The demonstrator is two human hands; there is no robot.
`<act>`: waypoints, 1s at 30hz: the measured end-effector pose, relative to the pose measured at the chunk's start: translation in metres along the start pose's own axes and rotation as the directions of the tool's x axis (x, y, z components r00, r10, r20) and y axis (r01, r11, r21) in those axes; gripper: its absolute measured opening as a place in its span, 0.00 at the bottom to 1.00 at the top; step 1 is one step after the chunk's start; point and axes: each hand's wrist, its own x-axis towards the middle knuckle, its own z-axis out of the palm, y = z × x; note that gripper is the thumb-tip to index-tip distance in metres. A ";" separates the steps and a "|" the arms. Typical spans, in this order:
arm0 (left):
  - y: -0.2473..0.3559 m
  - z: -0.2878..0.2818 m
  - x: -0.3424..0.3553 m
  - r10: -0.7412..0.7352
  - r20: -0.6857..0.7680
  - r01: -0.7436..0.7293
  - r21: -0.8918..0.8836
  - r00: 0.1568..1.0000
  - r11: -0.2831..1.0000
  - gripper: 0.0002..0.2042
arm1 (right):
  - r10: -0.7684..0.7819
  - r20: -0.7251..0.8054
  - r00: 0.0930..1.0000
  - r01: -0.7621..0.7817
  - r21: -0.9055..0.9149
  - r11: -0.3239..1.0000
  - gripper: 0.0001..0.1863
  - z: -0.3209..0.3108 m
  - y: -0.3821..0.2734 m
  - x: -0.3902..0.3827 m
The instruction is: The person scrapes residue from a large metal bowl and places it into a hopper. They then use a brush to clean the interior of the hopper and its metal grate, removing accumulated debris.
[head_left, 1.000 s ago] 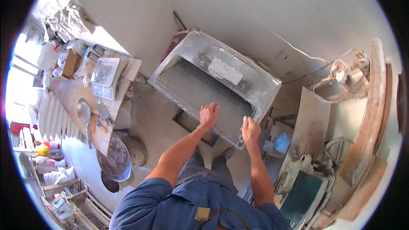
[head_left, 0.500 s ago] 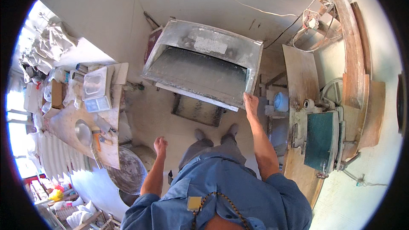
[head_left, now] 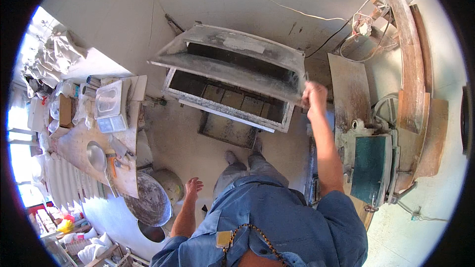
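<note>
A grey, dust-coated metal box (head_left: pixel 286 116) stands in front of me near the wall. Its flat lid (head_left: pixel 237 75) is tilted up, and a dark interior with square divisions shows below it. At the lid's right corner, my right hand (head_left: pixel 315 98) is closed around the edge. My left hand (head_left: pixel 193 188) hangs free at my side, its fingers apart and nothing in it. The nearest thing to it is a round bin (head_left: pixel 169 187) on the floor. A dark shallow tray (head_left: pixel 226 129) lies at the foot of the box.
On the left, a workbench (head_left: pixel 74 141) carries a pan (head_left: pixel 96 154), a scraper (head_left: pixel 120 146) and a clear plastic container (head_left: pixel 109 100). A large round basin (head_left: pixel 148 200) is beside it. To the right stands a machine with a green plate (head_left: pixel 369 168), near leaning boards (head_left: pixel 405 59) and loose cables.
My right hand has risen up and to the right with the lid's edge, and the lid has swung open from the box. My left hand has dropped lower, its fingers now apart.
</note>
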 end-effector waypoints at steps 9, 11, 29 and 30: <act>0.019 0.089 -0.021 0.003 -0.075 -0.013 -0.127 0.997 0.992 0.20 | -0.050 0.263 0.963 -0.102 0.534 0.840 0.19 0.006 -0.165 0.104; 0.017 0.104 -0.029 0.043 -0.041 -0.049 -0.173 0.998 0.984 0.20 | -0.033 0.241 0.970 -0.109 0.551 0.827 0.20 0.006 -0.177 0.129; -0.001 0.100 -0.076 -0.020 -0.288 -0.093 -0.371 0.958 0.924 0.16 | -0.210 -0.092 0.973 0.228 0.497 0.837 0.44 0.051 -0.272 0.273; 0.003 0.092 -0.079 -0.008 -0.292 -0.114 -0.399 0.956 0.910 0.16 | -0.230 -0.100 0.968 0.250 0.473 0.845 0.45 0.051 -0.266 0.277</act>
